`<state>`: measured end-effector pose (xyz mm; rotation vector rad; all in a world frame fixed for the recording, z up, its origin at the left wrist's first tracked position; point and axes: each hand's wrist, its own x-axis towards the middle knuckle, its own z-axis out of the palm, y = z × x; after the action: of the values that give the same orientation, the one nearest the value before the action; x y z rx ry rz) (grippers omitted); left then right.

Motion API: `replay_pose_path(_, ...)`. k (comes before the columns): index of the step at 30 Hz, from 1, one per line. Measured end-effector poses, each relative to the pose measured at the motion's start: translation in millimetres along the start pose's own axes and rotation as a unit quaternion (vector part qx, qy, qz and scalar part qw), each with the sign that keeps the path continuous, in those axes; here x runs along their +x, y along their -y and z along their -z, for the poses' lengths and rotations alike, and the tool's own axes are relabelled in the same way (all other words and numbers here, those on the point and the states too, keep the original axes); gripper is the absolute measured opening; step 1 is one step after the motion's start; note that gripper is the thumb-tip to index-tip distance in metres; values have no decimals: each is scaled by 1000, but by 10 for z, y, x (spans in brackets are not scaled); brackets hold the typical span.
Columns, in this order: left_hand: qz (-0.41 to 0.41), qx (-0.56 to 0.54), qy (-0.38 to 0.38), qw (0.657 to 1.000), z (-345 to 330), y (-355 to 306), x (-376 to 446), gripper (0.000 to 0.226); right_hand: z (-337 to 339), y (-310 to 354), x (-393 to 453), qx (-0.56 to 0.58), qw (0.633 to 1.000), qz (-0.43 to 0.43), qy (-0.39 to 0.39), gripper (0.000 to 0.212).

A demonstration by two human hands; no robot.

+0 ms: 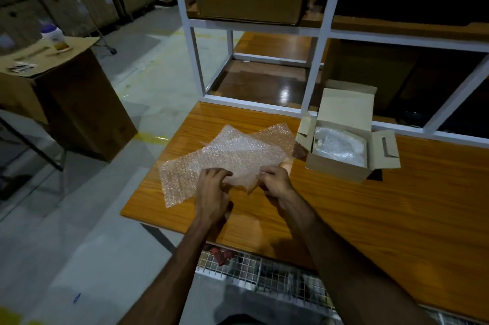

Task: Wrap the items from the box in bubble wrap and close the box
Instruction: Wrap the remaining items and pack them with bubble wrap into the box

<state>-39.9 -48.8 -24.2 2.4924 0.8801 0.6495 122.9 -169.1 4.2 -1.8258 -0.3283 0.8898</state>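
Both hands at the near edge of the bubble wrap [230, 155] — left hand [211, 187] with fingers curled, pinching the sheet; right hand [275, 182] likewise curled, gripping the same edge just beside it. Sheet clear, pinkish over the wood, overlapping in layers, spread across the table [344, 213]. Farther right — small cardboard box [341, 166], flaps open, a plastic-wrapped item [337, 146] inside. Beyond, white shelf frame [315, 33].

Both hands pinch the near edge of the bubble wrap [225, 155] on the wooden table [370, 205], left hand [211, 187] beside right hand [275, 182]. To the right sits the open box [341, 166], flaps up, something plastic-wrapped [338, 145] inside.
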Motion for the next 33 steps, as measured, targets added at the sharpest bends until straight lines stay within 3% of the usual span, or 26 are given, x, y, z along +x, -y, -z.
replay_pose_path(3,59,120,-7,991,59,257,-14,40,6,-36,-15,37,999,-10,-3,33)
replay_pose_path(6,87,130,21,988,105,446,3,22,11,-75,6,35,999,-14,-6,32)
replay_pose_path(14,26,3,-43,999,357,458,263,20,-74,-111,44,-100,994,27,-14,29)
replay_pose_path(18,-20,-72,-92,993,541,203,426,16,-131,-118,17,-177,984,21,15,49)
replay_pose_path(21,-48,-107,-109,987,654,62,476,19,-181,-51,12,-201,976,45,-78,37)
replay_pose_path(24,-62,-124,-118,983,725,4,456,21,-188,1,136,-117,984,51,-126,50)
replay_pose_path(26,-67,-138,-124,980,768,-37,431,22,-224,130,129,55,990,57,-117,51)
replay_pose_path(29,-75,-145,-134,978,838,-77,380,24,-236,352,1,290,954,10,-80,54)
replay_pose_path(31,-71,-150,-128,978,871,-54,354,30,-228,419,-62,300,952,28,-50,62)
replay_pose_path(33,-73,-156,-107,979,901,-22,323,41,-211,468,-79,215,975,49,-9,58)
